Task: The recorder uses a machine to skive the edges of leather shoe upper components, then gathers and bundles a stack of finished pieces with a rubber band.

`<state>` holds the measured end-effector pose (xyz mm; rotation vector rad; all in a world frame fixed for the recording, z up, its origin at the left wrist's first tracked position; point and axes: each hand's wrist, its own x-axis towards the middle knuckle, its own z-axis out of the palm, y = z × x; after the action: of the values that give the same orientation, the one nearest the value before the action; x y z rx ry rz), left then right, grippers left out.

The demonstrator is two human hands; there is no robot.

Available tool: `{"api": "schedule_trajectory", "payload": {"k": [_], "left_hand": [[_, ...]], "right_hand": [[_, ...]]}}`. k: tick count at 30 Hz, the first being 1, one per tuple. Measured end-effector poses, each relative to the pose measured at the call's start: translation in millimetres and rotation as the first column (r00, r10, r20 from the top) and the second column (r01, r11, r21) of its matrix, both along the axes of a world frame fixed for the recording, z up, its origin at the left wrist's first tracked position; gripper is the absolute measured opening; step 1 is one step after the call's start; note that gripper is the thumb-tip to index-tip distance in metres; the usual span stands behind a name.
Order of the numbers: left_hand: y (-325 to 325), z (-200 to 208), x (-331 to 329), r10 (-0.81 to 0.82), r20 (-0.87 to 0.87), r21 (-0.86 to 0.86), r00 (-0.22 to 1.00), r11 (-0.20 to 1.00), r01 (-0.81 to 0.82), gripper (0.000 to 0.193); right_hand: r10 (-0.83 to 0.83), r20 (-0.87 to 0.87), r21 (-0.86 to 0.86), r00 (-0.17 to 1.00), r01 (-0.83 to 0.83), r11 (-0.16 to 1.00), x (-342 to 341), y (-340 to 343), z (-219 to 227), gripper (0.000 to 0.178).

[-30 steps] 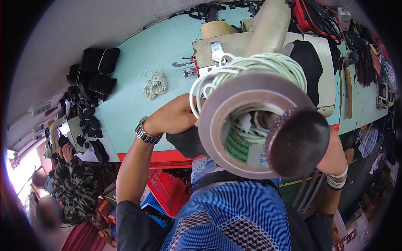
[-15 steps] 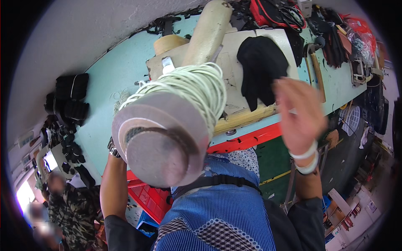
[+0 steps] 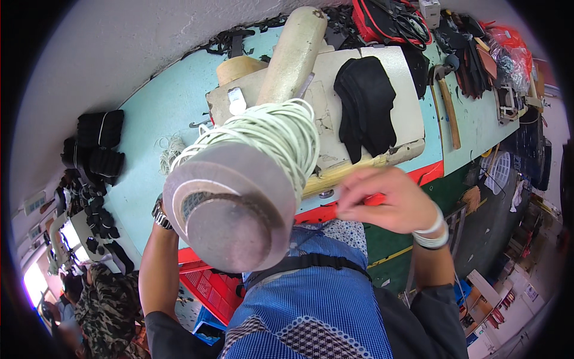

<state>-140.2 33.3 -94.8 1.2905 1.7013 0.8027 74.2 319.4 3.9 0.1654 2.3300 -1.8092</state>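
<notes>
A large post or column with a round, flat metal end (image 3: 230, 233) rises close in front of me. Pale green cord (image 3: 272, 128) is wound round it in many turns. Behind it my left hand is hidden; only the left forearm (image 3: 158, 269) and a metal-banded wristwatch (image 3: 160, 215) show. My right hand (image 3: 385, 200) hovers at the bench's front edge, right of the post, its fingers bent and drawn together. Whatever they pinch, if anything, is too small to make out. A pile of black cut pieces (image 3: 366, 102) lies on the pale board (image 3: 409, 90) just beyond that hand.
A pale cylinder (image 3: 293, 54) lies across the board. Right of it are a wooden-handled hammer (image 3: 448, 113) and a red-and-black bag (image 3: 388, 21). Black bundles (image 3: 100, 128) stand on the bench's left; a red plastic crate (image 3: 212, 290) is below. At far left is a person in camouflage (image 3: 107, 305).
My right hand has moved left and toward me, away from the black pieces, and its fingers have drawn together. The black pieces now lie flatter on the board.
</notes>
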Motion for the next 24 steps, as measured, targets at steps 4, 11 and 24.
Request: {"api": "schedule_trajectory", "payload": {"k": [4,11,24], "left_hand": [[21.7,22.9,0.7,-0.005,0.091,0.038,0.996,0.999,0.001,0.035],[42.8,47.3,13.2,0.129,0.276,-0.010,0.952,0.991,-0.132,0.046],[11.8,20.6,29.4,0.247,0.449,-0.065,0.859,0.968,-0.244,0.066]], "right_hand": [[-0.023,-0.198,0.334,0.980,0.089,0.938,-22.9,-11.9,-22.5,0.012],[-0.125,0.248,-0.062,0.961,0.144,0.988,14.7,9.6,21.5,0.013],[-0.161,-0.688,0.607,0.708,0.682,0.407,-16.2,10.4,34.0,0.014]]}}
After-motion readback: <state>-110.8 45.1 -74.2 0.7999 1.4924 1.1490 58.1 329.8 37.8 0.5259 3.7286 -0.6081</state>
